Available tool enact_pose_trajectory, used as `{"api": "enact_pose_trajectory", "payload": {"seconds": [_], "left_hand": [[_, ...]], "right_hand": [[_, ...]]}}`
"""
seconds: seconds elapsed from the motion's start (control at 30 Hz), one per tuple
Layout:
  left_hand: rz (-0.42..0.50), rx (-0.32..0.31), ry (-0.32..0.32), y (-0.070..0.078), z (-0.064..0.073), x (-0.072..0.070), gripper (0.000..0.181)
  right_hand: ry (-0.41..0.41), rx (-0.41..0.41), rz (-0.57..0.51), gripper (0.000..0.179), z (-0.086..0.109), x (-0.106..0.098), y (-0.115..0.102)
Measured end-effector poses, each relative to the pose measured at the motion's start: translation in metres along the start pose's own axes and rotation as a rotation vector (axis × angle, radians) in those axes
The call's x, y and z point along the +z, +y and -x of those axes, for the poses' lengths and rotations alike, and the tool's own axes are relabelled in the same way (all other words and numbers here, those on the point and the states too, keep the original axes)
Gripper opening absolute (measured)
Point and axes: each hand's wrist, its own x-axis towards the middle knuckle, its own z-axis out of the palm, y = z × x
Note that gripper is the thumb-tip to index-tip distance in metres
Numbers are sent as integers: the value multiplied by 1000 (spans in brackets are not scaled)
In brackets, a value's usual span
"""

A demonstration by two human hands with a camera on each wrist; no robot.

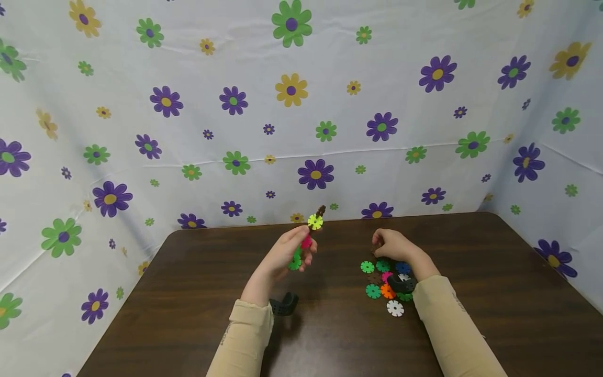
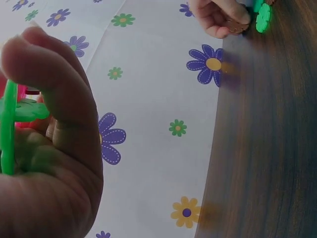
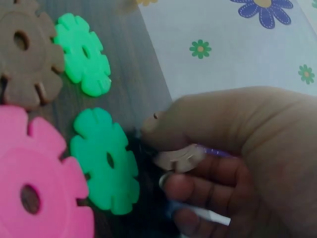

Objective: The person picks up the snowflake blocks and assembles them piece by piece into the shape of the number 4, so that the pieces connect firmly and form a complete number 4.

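My left hand (image 1: 281, 255) holds a chain of notched plastic discs above the table. Along it show a green disc (image 1: 294, 262), a pink disc (image 1: 306, 242), a yellow disc (image 1: 315, 222) and a brown disc (image 1: 321, 210) at the far tip. In the left wrist view, a green disc (image 2: 7, 129) stands edge-on by the palm, crossed by another green one. Just beyond the loose discs, my right hand (image 1: 398, 246) pinches a brown disc (image 3: 181, 159) between thumb and fingers. Close beside it in the right wrist view is a teal-green disc (image 3: 94, 158).
Several loose discs lie grouped under the right wrist, among them a white disc (image 1: 395, 308), an orange disc (image 1: 388, 291) and a blue disc (image 1: 402, 267). The dark wooden table (image 1: 188, 314) ends at a flower-printed cloth (image 1: 264, 188) behind and at the sides.
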Motion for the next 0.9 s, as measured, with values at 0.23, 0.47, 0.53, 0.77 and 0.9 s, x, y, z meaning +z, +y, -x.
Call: {"api": "enact_pose_trajectory", "payload": {"seconds": [0.23, 0.47, 0.53, 0.77, 0.9], "left_hand": [[-28, -15, -5, -2, 1, 1, 42], [-36, -20, -66, -4, -3, 4, 36], [-50, -24, -83, -5, -4, 5, 33], [-97, -40, -83, -6, -5, 9, 32], [-148, -43, -98, -5, -5, 12, 28]], "right_hand": [[171, -49, -142, 19, -4, -9, -15], [315, -90, -616, 30, 4, -22, -48], [326, -106, -709, 32, 6, -23, -56], [335, -122, -756, 31, 13, -22, -78], [328, -134, -756, 33, 15, -21, -85]]}}
